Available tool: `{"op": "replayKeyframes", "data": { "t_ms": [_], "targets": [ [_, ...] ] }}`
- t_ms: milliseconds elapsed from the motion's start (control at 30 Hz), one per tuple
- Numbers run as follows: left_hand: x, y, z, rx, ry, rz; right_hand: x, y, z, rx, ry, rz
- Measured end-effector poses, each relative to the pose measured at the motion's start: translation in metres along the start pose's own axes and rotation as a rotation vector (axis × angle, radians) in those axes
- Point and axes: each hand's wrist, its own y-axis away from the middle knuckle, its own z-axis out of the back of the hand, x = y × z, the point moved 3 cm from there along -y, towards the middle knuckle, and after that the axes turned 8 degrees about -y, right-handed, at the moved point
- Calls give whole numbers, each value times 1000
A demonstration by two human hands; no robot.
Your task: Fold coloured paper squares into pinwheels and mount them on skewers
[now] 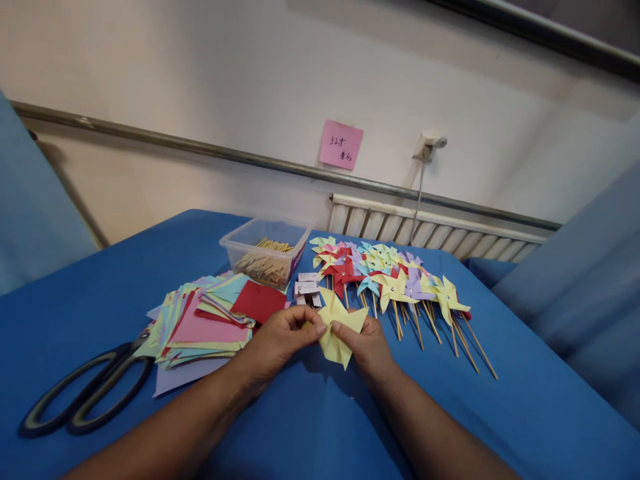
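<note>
A pale yellow paper pinwheel (336, 341) is held up over the blue table, its points folded in toward the middle. My left hand (287, 333) pinches it near the centre with thumb and forefinger. From the other side my right hand (367, 343) grips it, thumb pressed on the front near the centre and fingers behind. Whether a pin sits under the fingertips cannot be made out. Just behind the pinwheel are small white boxes (307, 288). Left of my left hand lies a pile of coloured paper squares (213, 330).
Black-handled scissors (107, 380) lie at the left, tips by the paper pile. A clear plastic box (295, 245) of wooden sticks (265, 263) stands at the back. Several finished pinwheels on sticks (395, 288) lie at the right. Behind the blue table (520, 413) is a radiator (440, 233).
</note>
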Motion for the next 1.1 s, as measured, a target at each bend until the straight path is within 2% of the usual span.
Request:
{"op": "replayKeyframes", "data": {
  "t_ms": [333,533,1100],
  "targets": [
    [2,-3,1,-161,-196,-57,5,4,-8,6,97,10],
    [2,-2,1,-215,-243,-79,4,5,-8,25,153,54],
    [6,-4,5,-192,-303,-59,2,4,-6,56,173,34]
  ]
}}
